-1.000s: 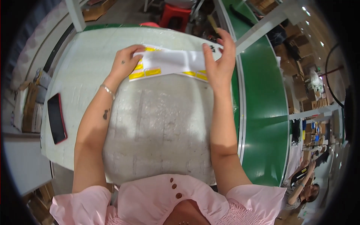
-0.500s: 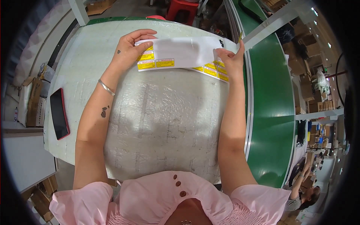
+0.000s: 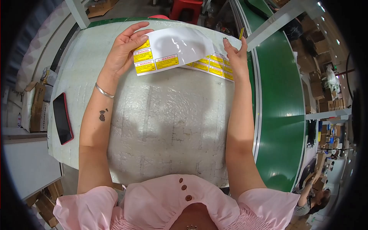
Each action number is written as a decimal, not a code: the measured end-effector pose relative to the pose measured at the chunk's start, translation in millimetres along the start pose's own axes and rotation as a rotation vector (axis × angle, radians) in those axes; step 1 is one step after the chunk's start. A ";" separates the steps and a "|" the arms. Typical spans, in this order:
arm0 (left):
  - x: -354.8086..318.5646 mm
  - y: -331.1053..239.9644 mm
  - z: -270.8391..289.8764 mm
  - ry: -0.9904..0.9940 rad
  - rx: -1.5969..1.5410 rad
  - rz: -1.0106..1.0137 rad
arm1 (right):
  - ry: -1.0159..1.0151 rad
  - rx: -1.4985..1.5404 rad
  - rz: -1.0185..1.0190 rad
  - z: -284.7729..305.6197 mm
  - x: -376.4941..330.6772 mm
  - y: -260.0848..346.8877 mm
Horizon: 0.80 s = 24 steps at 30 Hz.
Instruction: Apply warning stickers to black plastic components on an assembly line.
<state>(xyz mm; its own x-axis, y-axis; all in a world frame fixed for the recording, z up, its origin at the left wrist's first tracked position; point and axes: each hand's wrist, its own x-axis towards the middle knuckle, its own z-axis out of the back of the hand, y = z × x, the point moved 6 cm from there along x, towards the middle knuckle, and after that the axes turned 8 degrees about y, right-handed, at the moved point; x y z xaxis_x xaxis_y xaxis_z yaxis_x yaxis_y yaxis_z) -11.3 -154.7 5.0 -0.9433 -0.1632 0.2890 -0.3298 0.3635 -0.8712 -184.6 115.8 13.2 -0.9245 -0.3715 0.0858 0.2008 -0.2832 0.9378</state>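
Table takes up most of what we see, its pale top (image 3: 168, 126) wrapped in wrinkled clear film. Along its right side runs a green belt (image 3: 283, 126), bordered by a pale metal rail, and beyond the far edge stands a red stool (image 3: 186, 9).

Near that far edge we have two label sheets. The upper sheet (image 3: 180, 42) is mostly bare white, with yellow labels left along its left end and lower border; it bows upward and overlaps the lower sheet (image 3: 212, 67), which bears rows of yellow labels and lies to the right.

Our left hand (image 3: 122, 51) pinches the upper sheet's left end, thumb on top — a closed grip. Our right hand (image 3: 239, 63) is over the lower sheet's right end, thumb and forefinger spread in a V; whether its hidden fingers grip the sheet, we cannot tell.

A dark phone (image 3: 63, 119) with a red edge lies at the table's left. A silver bracelet (image 3: 104, 91) circles our left wrist, and a narrow yellow strip (image 3: 242, 33) sticks up at our right forefinger's tip.
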 end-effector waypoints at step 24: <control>-6.9 -47.7 -21.7 0.256 -0.595 -0.254 | 0.730 0.798 -0.035 -58.7 -34.8 32.8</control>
<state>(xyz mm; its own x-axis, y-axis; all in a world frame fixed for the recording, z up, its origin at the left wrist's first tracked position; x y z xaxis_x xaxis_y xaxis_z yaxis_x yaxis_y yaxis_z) 10.1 -151.0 53.2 -0.7894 -0.1150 0.6030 -0.4368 0.7954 -0.4201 -126.9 67.5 21.2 -0.4565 -0.8860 0.0810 -0.3351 0.2555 0.9069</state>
